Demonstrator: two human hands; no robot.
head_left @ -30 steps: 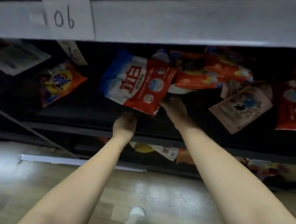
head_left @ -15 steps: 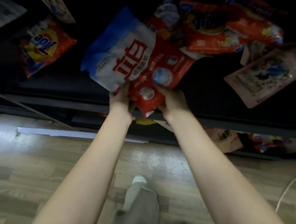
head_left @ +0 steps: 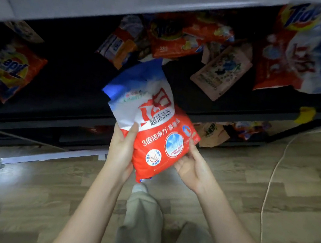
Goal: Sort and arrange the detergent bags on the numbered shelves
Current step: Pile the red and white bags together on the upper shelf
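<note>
Here we hold the red, white and blue detergent bag [head_left: 150,124] upright in front of the dark shelf [head_left: 241,111], above the wooden floor [head_left: 248,198]. Our left hand [head_left: 121,153] has its grip clenched on the bag's left edge, thumb across the front; our right hand [head_left: 192,168] cups the lower right corner, fingers curled around it. On the shelf behind lie an orange Tide bag [head_left: 14,69] at the left, a pink pouch [head_left: 221,72] right of centre, and a large red bag [head_left: 291,58] further right (its print is blurred). A white cord [head_left: 273,170] trails over the floor.
</note>
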